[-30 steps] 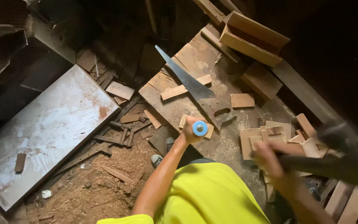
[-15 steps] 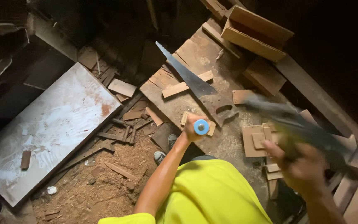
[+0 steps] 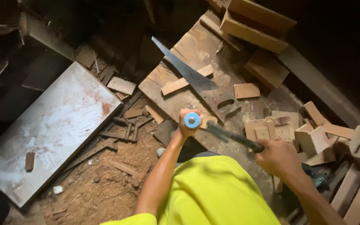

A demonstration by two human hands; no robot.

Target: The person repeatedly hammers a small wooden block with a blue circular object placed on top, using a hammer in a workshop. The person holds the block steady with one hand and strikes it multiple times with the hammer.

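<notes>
Chisel [image 3: 191, 121] stands upright on the wooden workbench [image 3: 196, 46], only its blue handle end showing from above, gripped in the left hand [image 3: 188, 125]. Left fist wraps fully round the handle, fingers clenched tight, blue cap poking out the top. A small wood block [image 3: 208, 121] lies just under and beside that fist, mostly hidden by it.

Right hand [image 3: 278, 158] sits to the right of the chisel, near it but apart, closed round a dark hammer handle [image 3: 234, 137]. The handle runs up-left from the fist toward the chisel, its far end close to the blue cap; it is blurred, so contact cannot be told.

Handsaw [image 3: 196, 81] lies flat on the bench just beyond the chisel, blade pointing up-left, grip end nearest the left hand. A flat wood strip [image 3: 184, 81] lies under the saw blade. A square offcut [image 3: 246, 90] sits to the saw's right.

A pile of small wood blocks [image 3: 309, 133] is heaped right of the bench, just past the right hand. A pale, stained board [image 3: 51, 133] lies on the floor at left, with sawdust [image 3: 105, 183] and scrap strips between it and the person's yellow shirt [image 3: 213, 191].
</notes>
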